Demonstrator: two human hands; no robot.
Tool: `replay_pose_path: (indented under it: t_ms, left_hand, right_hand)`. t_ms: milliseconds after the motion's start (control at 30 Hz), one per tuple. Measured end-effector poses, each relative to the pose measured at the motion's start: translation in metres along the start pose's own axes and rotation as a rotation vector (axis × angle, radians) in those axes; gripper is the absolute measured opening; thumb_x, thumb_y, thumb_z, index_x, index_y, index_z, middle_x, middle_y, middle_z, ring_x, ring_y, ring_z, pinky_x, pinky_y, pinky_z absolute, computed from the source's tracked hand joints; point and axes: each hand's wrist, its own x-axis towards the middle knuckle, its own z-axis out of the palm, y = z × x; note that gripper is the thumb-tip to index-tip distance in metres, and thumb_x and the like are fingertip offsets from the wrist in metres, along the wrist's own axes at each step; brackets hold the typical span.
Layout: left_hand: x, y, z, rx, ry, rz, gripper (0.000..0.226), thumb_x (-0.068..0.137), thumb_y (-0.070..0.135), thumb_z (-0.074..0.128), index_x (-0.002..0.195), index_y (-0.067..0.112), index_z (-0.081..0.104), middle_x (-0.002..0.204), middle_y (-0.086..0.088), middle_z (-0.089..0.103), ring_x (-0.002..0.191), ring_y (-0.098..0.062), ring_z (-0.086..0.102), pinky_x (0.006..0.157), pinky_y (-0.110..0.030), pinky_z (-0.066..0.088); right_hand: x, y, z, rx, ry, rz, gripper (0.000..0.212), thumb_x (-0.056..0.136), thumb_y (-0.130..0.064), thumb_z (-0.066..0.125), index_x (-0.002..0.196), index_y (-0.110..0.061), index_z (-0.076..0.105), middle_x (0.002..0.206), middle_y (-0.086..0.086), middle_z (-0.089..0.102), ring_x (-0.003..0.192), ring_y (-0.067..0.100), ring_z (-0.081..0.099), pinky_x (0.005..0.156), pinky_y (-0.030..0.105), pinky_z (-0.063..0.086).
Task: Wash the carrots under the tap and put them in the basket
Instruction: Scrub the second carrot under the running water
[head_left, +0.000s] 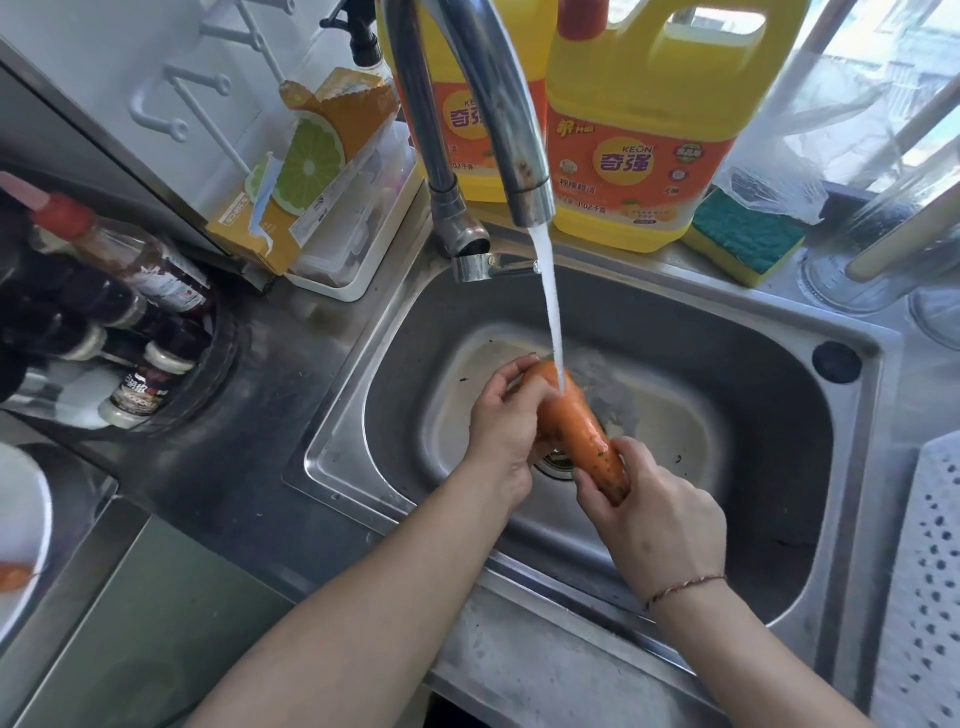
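Steel sink (769, 395) across the middle and right, basin sunk into a dull metal counter (249, 415). Tap (498, 119) arching in from the far edge, spout over the basin, white stream of water (551, 312) falling onto the carrot. Two yellow jugs of detergent (639, 135) standing at the far rim behind the tap; torn orange carton (311, 171) leaning to the far left of them. White perforated basket (930, 582) at the right edge, only partly in frame. Cluster of dark bottles (130, 332) lying to the left. Green-and-yellow sponge (737, 236) just right of the jugs.

Both forearms reaching in from the near edge, angled up and toward each other over the basin. Left hand (501, 426) turned palm rightward, fingers curled round the thick far end of the carrot, thumb on top. Right hand (660, 519) lower and nearer, back of the hand up, fingers and thumb pinching the narrow near end; thin red cord (680, 587) at its wrist.

Carrot (576, 426) held slantwise above the drain (556, 462), thick end far-left, tip near-right, wet and speckled with dirt, stream striking near the thick end. Sliver of another orange piece (13, 574) in a white dish (31, 519) at the left edge.
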Motion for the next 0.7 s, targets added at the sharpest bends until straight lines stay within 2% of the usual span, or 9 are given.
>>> replay_pose_path:
  t_ms: [133, 300, 400, 467, 533, 633, 700]
  left_hand:
    - [0.002, 0.0, -0.002, -0.066, -0.01, -0.057, 0.026, 0.093, 0.009, 0.051, 0.102, 0.028, 0.066, 0.088, 0.0, 0.065, 0.08, -0.024, 0.062, 0.064, -0.031, 0.054]
    - [0.0, -0.008, -0.005, 0.014, -0.065, 0.038, 0.051, 0.077, -0.006, 0.069, 0.116, 0.026, 0.058, 0.109, -0.006, 0.062, 0.086, -0.022, 0.061, 0.058, -0.028, 0.055]
    - [0.003, -0.001, -0.006, -0.022, 0.001, -0.036, 0.027, 0.086, 0.007, 0.062, 0.103, 0.028, 0.063, 0.093, -0.003, 0.065, 0.076, -0.023, 0.061, 0.055, -0.028, 0.054]
    - [0.005, 0.002, -0.007, -0.056, 0.007, -0.095, 0.019, 0.094, 0.015, 0.053, 0.099, 0.028, 0.065, 0.088, -0.001, 0.066, 0.075, -0.024, 0.062, 0.061, -0.033, 0.055]
    - [0.005, 0.001, -0.011, -0.058, -0.023, -0.09, 0.017, 0.095, 0.018, 0.053, 0.101, 0.029, 0.066, 0.091, -0.001, 0.067, 0.078, -0.024, 0.064, 0.064, -0.035, 0.055]
    - [0.003, -0.004, -0.014, -0.025, -0.068, -0.036, 0.028, 0.089, 0.006, 0.061, 0.106, 0.029, 0.062, 0.095, -0.003, 0.068, 0.074, -0.021, 0.065, 0.059, -0.03, 0.055]
    - [0.003, -0.005, -0.013, -0.007, -0.043, -0.038, 0.028, 0.088, 0.005, 0.062, 0.104, 0.028, 0.062, 0.094, -0.003, 0.067, 0.074, -0.022, 0.064, 0.058, -0.031, 0.055]
  right_hand:
    - [0.001, 0.001, 0.0, -0.002, 0.014, -0.013, 0.041, 0.058, -0.036, 0.092, 0.085, -0.013, 0.07, 0.045, 0.002, 0.057, 0.032, 0.028, 0.053, 0.041, 0.02, 0.032]
    - [-0.002, 0.0, 0.001, -0.001, 0.026, -0.035, 0.041, 0.059, -0.036, 0.092, 0.084, -0.012, 0.07, 0.046, 0.003, 0.058, 0.033, 0.029, 0.054, 0.036, 0.025, 0.037]
    - [-0.005, 0.0, 0.003, 0.011, 0.032, -0.041, 0.041, 0.059, -0.035, 0.092, 0.084, -0.012, 0.069, 0.048, 0.002, 0.059, 0.034, 0.029, 0.054, 0.036, 0.025, 0.038]
    - [-0.006, 0.001, 0.002, 0.011, 0.03, -0.037, 0.041, 0.06, -0.035, 0.092, 0.085, -0.012, 0.07, 0.048, 0.002, 0.059, 0.034, 0.03, 0.054, 0.036, 0.025, 0.037]
    - [-0.007, 0.002, 0.002, 0.01, 0.026, -0.037, 0.04, 0.061, -0.036, 0.091, 0.086, -0.013, 0.07, 0.049, 0.002, 0.06, 0.035, 0.03, 0.054, 0.037, 0.025, 0.038]
    - [-0.007, 0.003, 0.002, 0.008, 0.008, -0.033, 0.039, 0.063, -0.037, 0.09, 0.087, -0.013, 0.07, 0.05, 0.002, 0.06, 0.035, 0.03, 0.055, 0.037, 0.026, 0.039]
    - [-0.009, 0.003, 0.003, 0.009, -0.002, -0.035, 0.038, 0.068, -0.04, 0.087, 0.088, -0.013, 0.07, 0.051, 0.002, 0.061, 0.036, 0.03, 0.055, 0.036, 0.027, 0.041]
